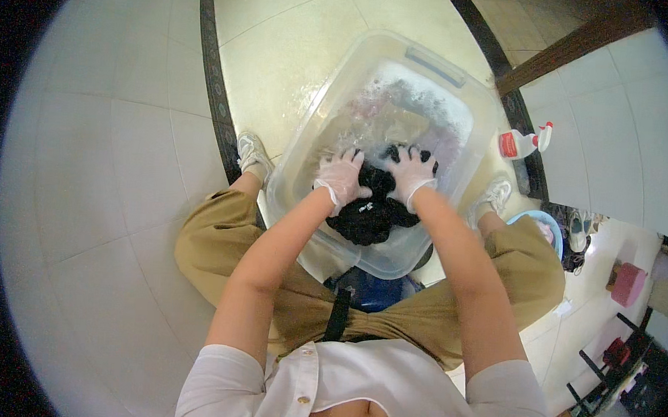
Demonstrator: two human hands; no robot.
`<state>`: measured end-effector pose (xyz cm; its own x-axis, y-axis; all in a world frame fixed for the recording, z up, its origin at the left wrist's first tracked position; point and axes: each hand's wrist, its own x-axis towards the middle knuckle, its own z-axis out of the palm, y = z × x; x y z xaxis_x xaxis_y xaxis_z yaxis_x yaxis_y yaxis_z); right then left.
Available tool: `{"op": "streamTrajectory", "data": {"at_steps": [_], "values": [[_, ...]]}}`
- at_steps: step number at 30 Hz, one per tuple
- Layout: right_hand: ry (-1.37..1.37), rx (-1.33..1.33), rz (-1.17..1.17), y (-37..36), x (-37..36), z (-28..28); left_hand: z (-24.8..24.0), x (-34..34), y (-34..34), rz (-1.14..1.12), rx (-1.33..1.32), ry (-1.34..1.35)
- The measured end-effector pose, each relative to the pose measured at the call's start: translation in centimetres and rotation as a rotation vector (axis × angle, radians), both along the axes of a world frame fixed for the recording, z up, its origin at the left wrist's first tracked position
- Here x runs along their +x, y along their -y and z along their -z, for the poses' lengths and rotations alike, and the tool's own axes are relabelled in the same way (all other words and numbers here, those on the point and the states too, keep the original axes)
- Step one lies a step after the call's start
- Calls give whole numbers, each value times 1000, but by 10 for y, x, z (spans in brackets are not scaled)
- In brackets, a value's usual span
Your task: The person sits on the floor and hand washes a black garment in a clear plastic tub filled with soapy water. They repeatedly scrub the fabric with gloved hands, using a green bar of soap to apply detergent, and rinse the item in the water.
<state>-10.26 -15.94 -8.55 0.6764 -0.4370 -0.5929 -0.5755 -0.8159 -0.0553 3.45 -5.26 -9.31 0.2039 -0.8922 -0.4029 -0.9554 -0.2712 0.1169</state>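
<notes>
A clear plastic tub [287, 168] stands on the floor between my feet, with sudsy water [416, 92] in its far part. Bunched at its near side is a wet black garment [363, 224] bearing a small white mark. My left hand [341, 177], in a thin see-through glove, presses on the garment's left part, its fingers bent over the cloth. On the far right part lies my right hand [411, 175], gloved alike, with black cloth showing between and beyond its fingers. Some fingertips blend into the cloth and water.
Right of the tub stands a white spray bottle [525, 143] with a red label and trigger. A light blue basin [546, 223] is beside my right leg, near shoes [577, 230]. A pink stool [628, 284] stands farther right. A tiled wall [117, 159] rises at left.
</notes>
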Motion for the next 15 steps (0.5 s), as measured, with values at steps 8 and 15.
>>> {"op": "streamTrajectory", "data": {"at_steps": [8, 15], "values": [[-10, 156, 194, 16, -10, 110, 55, 4, 0, -165, 278, -161], [817, 327, 827, 22, -40, 44, -17, 29, -40, -486, -426, -633]]}}
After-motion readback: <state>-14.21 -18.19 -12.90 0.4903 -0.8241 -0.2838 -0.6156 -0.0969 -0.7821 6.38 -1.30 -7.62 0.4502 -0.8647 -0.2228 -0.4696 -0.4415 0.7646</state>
